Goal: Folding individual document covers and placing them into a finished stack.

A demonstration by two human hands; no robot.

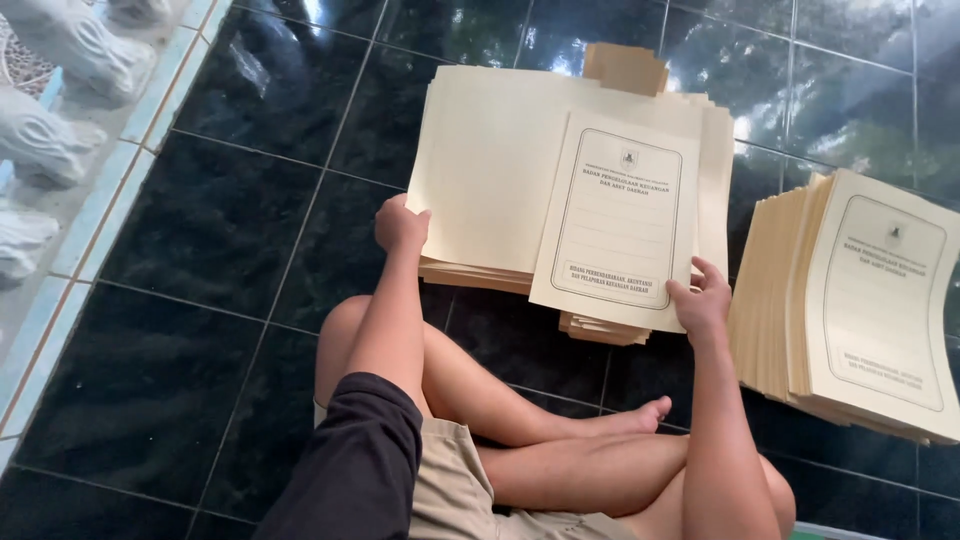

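Cream folder cover [618,222] with printed border held at frame centre, long axis running toward upper frame. Right hand [700,300] clamped on lower right corner; left hand [400,226] gripped on left edge of open folder stack [490,170] beneath. Folded pile [860,300] lies right of right hand, nearer it.

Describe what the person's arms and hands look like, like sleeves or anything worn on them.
The left hand and right hand are bare: no gloves, rings, watch or bracelets show. The left arm has a dark, loose short sleeve that ends about the elbow, leaving the forearm uncovered. The right arm shows no sleeve in view. The fingers are short and unmarked.
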